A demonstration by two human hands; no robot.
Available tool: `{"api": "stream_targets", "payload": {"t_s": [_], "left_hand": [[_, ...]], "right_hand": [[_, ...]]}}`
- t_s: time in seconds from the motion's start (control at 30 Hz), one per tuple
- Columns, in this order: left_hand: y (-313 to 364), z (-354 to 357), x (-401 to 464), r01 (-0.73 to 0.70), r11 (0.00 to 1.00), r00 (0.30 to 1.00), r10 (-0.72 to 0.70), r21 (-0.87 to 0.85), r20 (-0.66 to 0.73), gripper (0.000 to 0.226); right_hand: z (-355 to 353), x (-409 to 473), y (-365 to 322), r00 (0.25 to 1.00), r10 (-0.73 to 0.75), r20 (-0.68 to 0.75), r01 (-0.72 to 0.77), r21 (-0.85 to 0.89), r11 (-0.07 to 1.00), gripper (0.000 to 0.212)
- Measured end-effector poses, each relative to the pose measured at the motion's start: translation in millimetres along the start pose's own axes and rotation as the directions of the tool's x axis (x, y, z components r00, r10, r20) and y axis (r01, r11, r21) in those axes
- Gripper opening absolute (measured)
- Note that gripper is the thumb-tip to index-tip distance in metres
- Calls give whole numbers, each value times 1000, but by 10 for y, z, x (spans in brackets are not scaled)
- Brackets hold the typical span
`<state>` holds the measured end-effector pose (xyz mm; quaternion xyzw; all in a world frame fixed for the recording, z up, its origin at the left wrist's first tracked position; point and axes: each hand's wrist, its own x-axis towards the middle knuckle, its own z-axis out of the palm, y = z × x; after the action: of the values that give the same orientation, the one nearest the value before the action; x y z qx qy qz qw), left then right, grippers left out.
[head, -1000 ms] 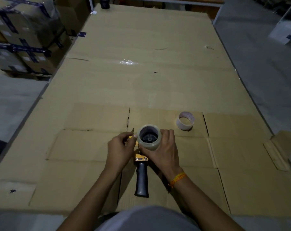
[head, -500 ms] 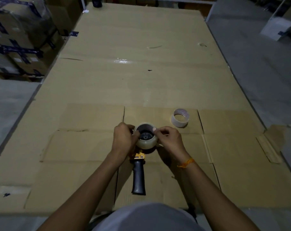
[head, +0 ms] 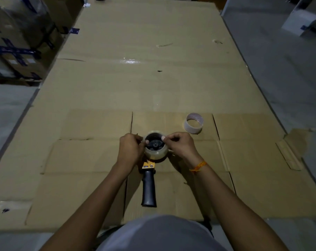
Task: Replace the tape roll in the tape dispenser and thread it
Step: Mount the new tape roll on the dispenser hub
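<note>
One clear tape roll (head: pixel 156 149) seated on one tape dispenser (head: pixel 149 178), black handle toward the body, flat on cardboard sheet (head: pixel 153 78). Left hand (head: pixel 131 150) and right hand (head: pixel 179 144) pinching the roll's top rim from opposite sides. One empty core (head: pixel 193 123) just beyond, right; taped boxes (head: pixel 17 42) far left.

Dim, soft focus; glare patch on cardboard (head: pixel 130 61).

the tape dispenser (head: pixel 148 185) lies flat on the cardboard with its black handle pointing back toward the person and a yellow body above it. a clear tape roll (head: pixel 155 148) sits on its dark hub, face up. an empty whitish core (head: pixel 193 123) stands apart, farther right.
</note>
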<state>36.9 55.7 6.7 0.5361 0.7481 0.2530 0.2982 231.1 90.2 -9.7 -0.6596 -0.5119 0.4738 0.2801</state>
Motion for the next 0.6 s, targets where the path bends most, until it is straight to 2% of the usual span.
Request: {"api": "stream_targets", "payload": {"t_s": [0.1,0.17,0.3,0.47,0.53,0.6], "left_hand": [[15,4,-1,5,1000,1000,-6,23,11,32],[6,-17,-30,0,993,1000,1,118,-12,29],[11,-51,-27,31,981,994,-11,192,-107,29],[122,19,-107,-43,973,993,67,228,-100,16],[160,21,-94,-51,964,993,78,262,-92,12],[163,-19,-91,-41,943,994,71,331,-80,18]], "right_hand": [[-92,56,86,998,46,40,-47,30,998,19],[-90,62,114,997,54,48,-57,59,997,20],[10,126,116,998,55,-2,-55,-39,998,14],[-19,240,246,973,230,7,-229,-54,972,29],[-31,207,178,977,210,25,-207,-78,975,28],[-48,114,98,990,136,39,-132,-83,988,25]]}}
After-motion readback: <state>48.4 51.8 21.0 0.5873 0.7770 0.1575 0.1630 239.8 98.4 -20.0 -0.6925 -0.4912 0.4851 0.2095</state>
